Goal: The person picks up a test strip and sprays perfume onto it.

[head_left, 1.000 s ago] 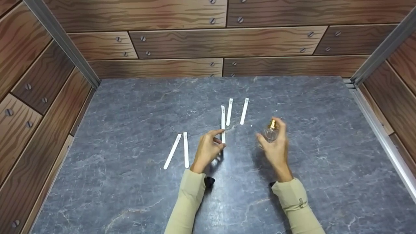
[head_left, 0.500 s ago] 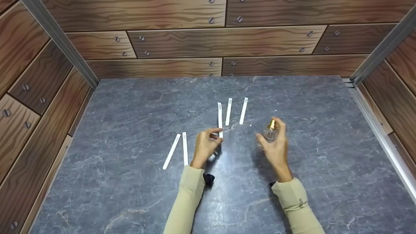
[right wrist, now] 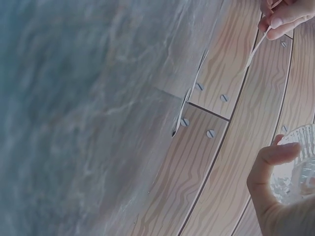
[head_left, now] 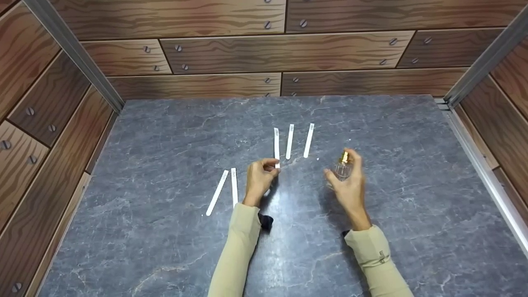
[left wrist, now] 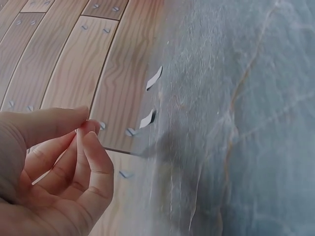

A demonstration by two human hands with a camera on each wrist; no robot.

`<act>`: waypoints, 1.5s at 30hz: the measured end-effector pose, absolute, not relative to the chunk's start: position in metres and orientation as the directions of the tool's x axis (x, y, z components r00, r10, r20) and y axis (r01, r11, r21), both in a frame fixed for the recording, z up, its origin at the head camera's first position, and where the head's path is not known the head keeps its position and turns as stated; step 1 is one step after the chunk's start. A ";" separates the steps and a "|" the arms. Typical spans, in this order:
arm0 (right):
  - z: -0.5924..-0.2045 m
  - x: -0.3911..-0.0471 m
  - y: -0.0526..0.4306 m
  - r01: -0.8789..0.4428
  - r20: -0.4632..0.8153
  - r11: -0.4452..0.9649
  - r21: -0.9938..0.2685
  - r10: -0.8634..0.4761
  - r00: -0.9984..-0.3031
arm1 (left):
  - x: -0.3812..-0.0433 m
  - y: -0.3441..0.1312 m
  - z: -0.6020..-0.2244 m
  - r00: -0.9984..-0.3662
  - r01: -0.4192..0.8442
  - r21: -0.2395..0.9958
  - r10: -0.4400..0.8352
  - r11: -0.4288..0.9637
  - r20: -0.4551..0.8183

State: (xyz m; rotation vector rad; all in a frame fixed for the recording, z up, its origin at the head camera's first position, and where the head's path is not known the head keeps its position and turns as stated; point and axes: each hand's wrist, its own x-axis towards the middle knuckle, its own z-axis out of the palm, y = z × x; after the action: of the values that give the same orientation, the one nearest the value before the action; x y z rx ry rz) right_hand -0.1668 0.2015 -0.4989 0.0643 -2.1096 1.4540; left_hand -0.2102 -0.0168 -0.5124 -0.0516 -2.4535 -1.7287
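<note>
Between the thumb and fingertips of my left hand (head_left: 260, 180) is the near end of a white perfume test strip (head_left: 276, 142), its marked far end pointing away from me. In the right wrist view the pinched strip (right wrist: 256, 53) is raised and slightly bent. My right hand (head_left: 350, 190) grips a clear ribbed glass perfume bottle (head_left: 343, 169), the index finger on its gold spray top (head_left: 345, 157). The bottle (right wrist: 297, 169) is cut off by the frame edge in the right wrist view. In the left wrist view, the thumb and fingertips of my left hand (left wrist: 74, 167) meet.
Two more strips lie beyond my left hand: one strip (head_left: 290, 141) and another strip (head_left: 309, 140). Left of my forearm rest a slanted strip (head_left: 217, 193) and a strip (head_left: 234, 185) partly under the sleeve. Wood-patterned walls (head_left: 231, 53) and metal rails enclose the grey marbled table (head_left: 165, 136).
My left hand has moved forward and slightly left with the pinched strip, bringing it beside the two far strips. The right hand with the perfume bottle has stayed almost still.
</note>
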 end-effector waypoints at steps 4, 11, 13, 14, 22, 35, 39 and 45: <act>-0.498 -0.167 0.201 -0.346 0.473 0.404 -0.846 0.273 -0.838 | -0.216 -0.016 -0.515 -0.992 0.075 0.937 -0.069 0.341 0.104; -0.497 -0.167 0.201 -0.356 0.476 0.393 -0.848 0.268 -0.838 | -0.224 -0.016 -0.518 -0.996 -0.020 0.954 -0.089 0.298 0.007; -0.497 -0.167 0.201 -0.348 0.465 0.384 -0.855 0.272 -0.843 | -0.225 -0.015 -0.518 -0.995 -0.047 0.962 -0.093 0.269 -0.023; -0.497 -0.167 0.201 -0.344 0.460 0.381 -0.858 0.274 -0.844 | -0.226 -0.015 -0.517 -0.995 -0.056 0.965 -0.094 0.256 -0.033; -0.498 -0.167 0.201 -0.345 0.431 0.310 -0.886 0.276 -0.859 | -0.233 -0.010 -0.514 -0.990 -0.089 0.981 -0.126 0.172 -0.067; -0.497 -0.164 0.204 -0.323 0.405 0.297 -0.898 0.276 -0.872 | -0.242 -0.007 -0.516 -0.971 -0.212 0.967 -0.079 -0.139 -0.224; -0.498 -0.164 0.203 -0.323 0.407 0.305 -0.896 0.271 -0.872 | -0.241 -0.009 -0.514 -0.966 -0.228 0.956 -0.078 -0.184 -0.246; -0.498 -0.165 0.204 -0.336 0.420 0.306 -0.891 0.273 -0.866 | -0.236 -0.014 -0.511 -0.967 -0.208 0.971 -0.121 -0.118 -0.222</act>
State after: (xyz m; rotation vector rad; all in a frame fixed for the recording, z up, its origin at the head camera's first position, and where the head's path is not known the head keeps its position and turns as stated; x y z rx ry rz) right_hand -0.1652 0.2041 -0.4978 0.0560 -2.0757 1.5957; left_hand -0.2360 -0.0135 -0.5115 0.3973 -2.1242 -2.3604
